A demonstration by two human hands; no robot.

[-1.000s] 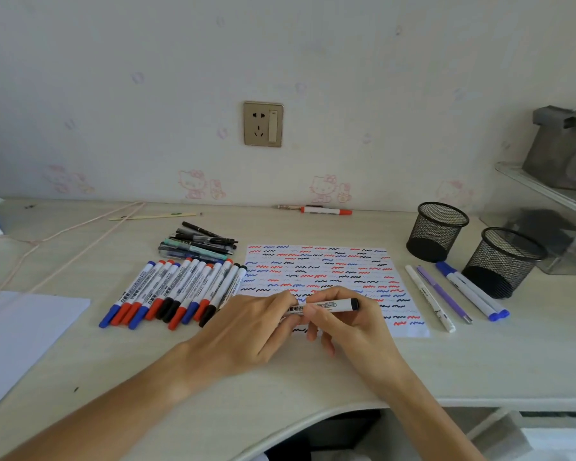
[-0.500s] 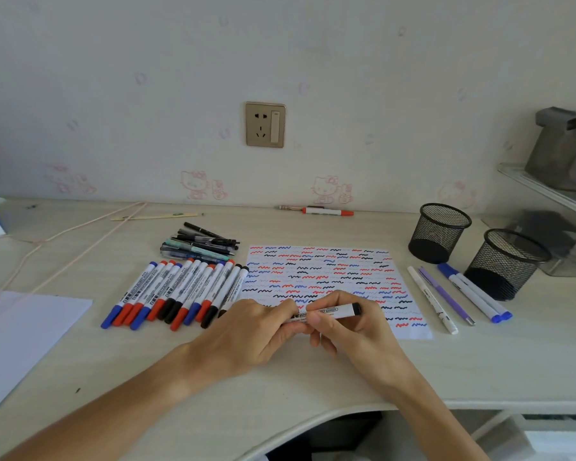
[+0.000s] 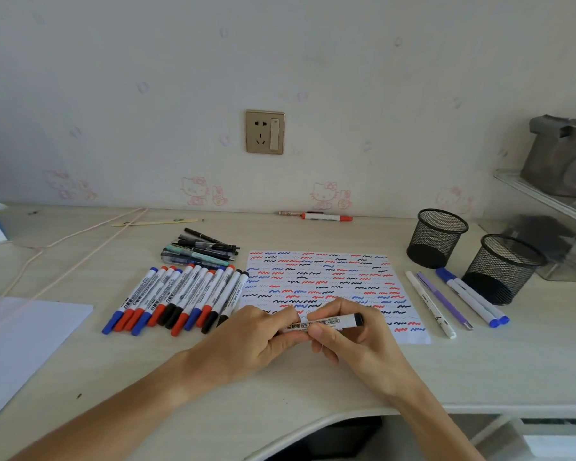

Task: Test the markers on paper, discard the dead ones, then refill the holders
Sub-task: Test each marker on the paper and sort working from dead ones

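gripping one marker (image 3: 326, 322), both hands' grips hover over the pale desk (image 3: 280, 387) beneath pink-patterned wallpaper (image 3: 346, 78).

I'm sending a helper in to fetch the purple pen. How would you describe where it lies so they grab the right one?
Start at the two black mesh holders on the desk's right side, then look just left of the nearer one. Four pens lie side by side between it and the scribbled paper. The purple pen is second from the left, the only lilac barrel, between a white pen and two blue-capped markers.
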